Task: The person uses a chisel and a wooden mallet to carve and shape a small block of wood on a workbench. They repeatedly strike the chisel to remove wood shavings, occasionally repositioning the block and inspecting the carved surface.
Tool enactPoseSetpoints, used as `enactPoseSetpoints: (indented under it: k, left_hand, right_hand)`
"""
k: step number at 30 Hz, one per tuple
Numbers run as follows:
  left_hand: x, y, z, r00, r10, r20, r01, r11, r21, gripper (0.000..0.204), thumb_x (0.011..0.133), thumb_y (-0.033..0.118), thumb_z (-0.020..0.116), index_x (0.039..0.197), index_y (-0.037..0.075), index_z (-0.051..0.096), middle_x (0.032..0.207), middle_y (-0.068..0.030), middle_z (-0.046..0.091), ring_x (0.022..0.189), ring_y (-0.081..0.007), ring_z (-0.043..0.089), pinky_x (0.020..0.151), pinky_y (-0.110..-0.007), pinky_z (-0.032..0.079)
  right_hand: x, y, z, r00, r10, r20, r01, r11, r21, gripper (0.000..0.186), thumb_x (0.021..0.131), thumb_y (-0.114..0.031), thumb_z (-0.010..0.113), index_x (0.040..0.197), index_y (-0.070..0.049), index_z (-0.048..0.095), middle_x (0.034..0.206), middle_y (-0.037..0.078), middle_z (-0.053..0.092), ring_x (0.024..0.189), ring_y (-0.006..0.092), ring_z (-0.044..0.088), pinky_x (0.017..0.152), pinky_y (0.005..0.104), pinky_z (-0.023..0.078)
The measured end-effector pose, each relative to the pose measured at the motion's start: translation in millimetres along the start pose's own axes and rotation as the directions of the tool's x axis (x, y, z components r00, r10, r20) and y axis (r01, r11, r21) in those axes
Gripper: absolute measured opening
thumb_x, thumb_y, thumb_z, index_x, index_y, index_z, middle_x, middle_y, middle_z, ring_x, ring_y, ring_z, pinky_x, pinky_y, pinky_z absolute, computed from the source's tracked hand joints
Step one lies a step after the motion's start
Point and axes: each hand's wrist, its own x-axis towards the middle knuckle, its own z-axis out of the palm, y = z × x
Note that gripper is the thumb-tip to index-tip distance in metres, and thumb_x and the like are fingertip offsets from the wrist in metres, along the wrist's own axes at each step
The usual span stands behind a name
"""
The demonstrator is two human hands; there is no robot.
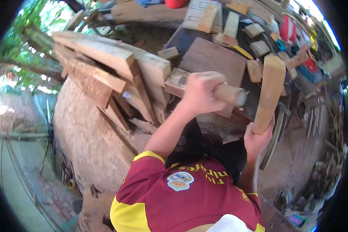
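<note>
Left hand (200, 92) fisted round a wooden handle (231, 94), raised over the bench (189, 40). Right hand (257, 138) grips bottom of an upright wood block (269, 91). Stacked planks (104, 69) to the left, offcuts (231, 23) at back.

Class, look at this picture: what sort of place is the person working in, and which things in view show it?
Probably an outdoor woodworking yard. Rough planks lie stacked beside a dark workbench strewn with wood offcuts, trees stand beyond, and the right hand holds a wooden block.

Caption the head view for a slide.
Left hand grips a wooden handle; right hand holds a wood block upright.
</note>
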Motion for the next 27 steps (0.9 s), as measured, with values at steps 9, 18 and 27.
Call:
enactPoseSetpoints:
  k: [9, 18, 27]
  left_hand:
    - [-49.6, 59.1, -51.2, 0.953, -0.056, -0.297, -0.021, 0.968, -0.250, 0.025, 0.084, 0.004, 0.067, 0.070, 0.006, 0.046, 0.061, -0.0080, 0.059, 0.049, -0.0178, 0.055, 0.048, -0.028, 0.044]
    - [-59.2, 63.1, 12.6, 0.975, 0.100, 0.198, -0.063, 0.981, -0.185, 0.026, 0.074, 0.018, 0.080, 0.071, 0.007, 0.057, 0.071, -0.0057, 0.064, 0.067, -0.0212, 0.060, 0.063, -0.031, 0.049]
    - [-40.1, 82.0, 62.7, 0.930, 0.133, 0.344, -0.080, 0.983, -0.164, 0.037, 0.076, 0.042, 0.076, 0.078, 0.007, 0.064, 0.093, -0.0085, 0.066, 0.084, -0.0298, 0.058, 0.077, -0.038, 0.048]
  right_hand:
    - [46.0, -15.3, -0.9, 0.908, 0.106, 0.406, 0.017, 0.957, -0.289, 0.084, 0.063, -0.021, 0.086, 0.135, -0.005, 0.044, 0.105, 0.016, 0.060, 0.100, 0.0345, 0.061, 0.083, 0.0424, 0.050]
    - [45.1, -16.2, -1.7, 0.841, -0.382, 0.382, 0.336, 0.924, 0.184, 0.063, 0.067, -0.014, 0.078, 0.125, -0.005, 0.056, 0.120, 0.016, 0.058, 0.113, 0.0346, 0.055, 0.096, 0.0446, 0.044]
    - [-31.1, 6.4, -24.7, 0.800, -0.241, 0.550, -0.199, 0.758, 0.621, 0.026, 0.078, -0.006, 0.067, 0.102, -0.001, 0.059, 0.092, 0.022, 0.064, 0.086, 0.0421, 0.063, 0.071, 0.0437, 0.050]
